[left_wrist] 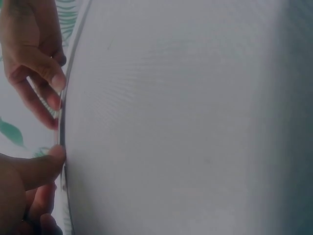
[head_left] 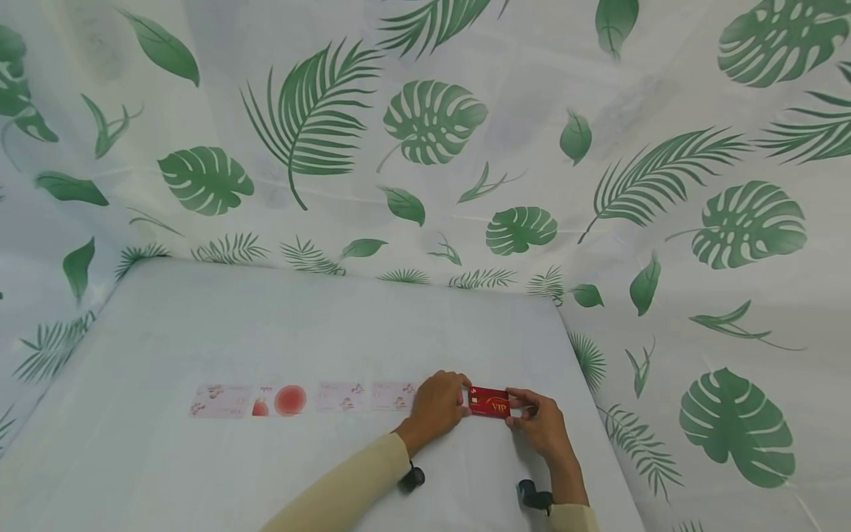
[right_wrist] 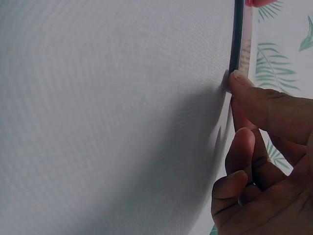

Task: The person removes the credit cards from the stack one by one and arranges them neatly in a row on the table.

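A red card [head_left: 488, 402] printed "VIP" lies at the right end of a row on the white table, between the two hands. My left hand [head_left: 435, 408] holds the card's left edge with thumb and fingers. My right hand [head_left: 541, 425] pinches its right edge. Edge-on in the right wrist view, the red card [right_wrist: 237, 41] shows as a thin dark strip, with the right thumb [right_wrist: 259, 100] against its near corner. In the left wrist view, the left thumb [left_wrist: 44, 166] touches the strip's near end.
Left of the hands runs a row of flat printed pieces: a pale pink card [head_left: 222, 401], one with a red circle [head_left: 290, 400], and two more pale cards [head_left: 340, 397], the last partly behind the left hand. A leaf-patterned curtain [head_left: 432, 185] encloses the table [head_left: 299, 325].
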The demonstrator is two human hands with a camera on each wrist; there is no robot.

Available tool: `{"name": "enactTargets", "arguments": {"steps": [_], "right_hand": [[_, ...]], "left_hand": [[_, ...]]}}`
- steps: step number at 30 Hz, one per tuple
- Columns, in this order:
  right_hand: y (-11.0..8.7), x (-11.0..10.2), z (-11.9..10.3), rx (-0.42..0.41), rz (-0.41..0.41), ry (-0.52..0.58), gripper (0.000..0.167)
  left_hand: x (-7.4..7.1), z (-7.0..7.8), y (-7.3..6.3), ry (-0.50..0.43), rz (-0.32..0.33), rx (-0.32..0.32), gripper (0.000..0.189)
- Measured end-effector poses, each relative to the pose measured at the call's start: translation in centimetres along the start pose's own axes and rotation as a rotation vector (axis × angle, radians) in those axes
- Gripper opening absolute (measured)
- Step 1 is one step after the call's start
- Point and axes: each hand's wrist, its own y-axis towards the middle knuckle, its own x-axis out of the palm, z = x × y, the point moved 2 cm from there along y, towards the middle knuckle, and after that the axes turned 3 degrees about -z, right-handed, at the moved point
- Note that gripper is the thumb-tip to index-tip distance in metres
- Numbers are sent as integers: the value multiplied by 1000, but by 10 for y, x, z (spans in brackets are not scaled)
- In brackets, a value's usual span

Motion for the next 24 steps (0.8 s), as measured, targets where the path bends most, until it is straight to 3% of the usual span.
{"name": "enactTargets", "arguments": {"steps": [16,24], "right_hand": [[1,-1,1,-4,8,-25,58],[1,-2,-4,-9,35,-30,56]], "left_hand": [[6,1,2,58,-20,-22,40],[-1,3,-1,103,24,4,45]]}}
